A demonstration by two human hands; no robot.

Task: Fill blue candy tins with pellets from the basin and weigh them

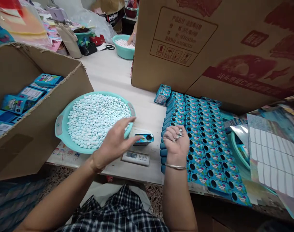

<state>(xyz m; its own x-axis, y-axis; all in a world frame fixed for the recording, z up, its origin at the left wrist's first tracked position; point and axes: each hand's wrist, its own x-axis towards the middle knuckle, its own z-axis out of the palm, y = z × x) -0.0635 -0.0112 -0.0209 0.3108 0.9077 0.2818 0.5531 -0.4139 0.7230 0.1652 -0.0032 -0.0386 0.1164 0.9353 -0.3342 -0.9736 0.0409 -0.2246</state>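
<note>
My left hand [114,141] is open with fingers stretched out, its tips touching a small blue box [144,139] that stands on a little white scale [135,157]. My right hand [175,140] is cupped shut, palm up, on a handful of white candy tablets, just right of the scale and above the near rows of blue boxes. A teal basin [61,125] heaped with white tablets [96,117] sits left of the scale, under my left forearm.
Several rows of open blue boxes [204,141] cover the table at right. A big cardboard carton [209,42] stands behind them. Another carton [35,106] with packed boxes is at left. Sticker sheets [274,161] lie far right. A second basin [124,45] and another person's hand [131,38] are far back.
</note>
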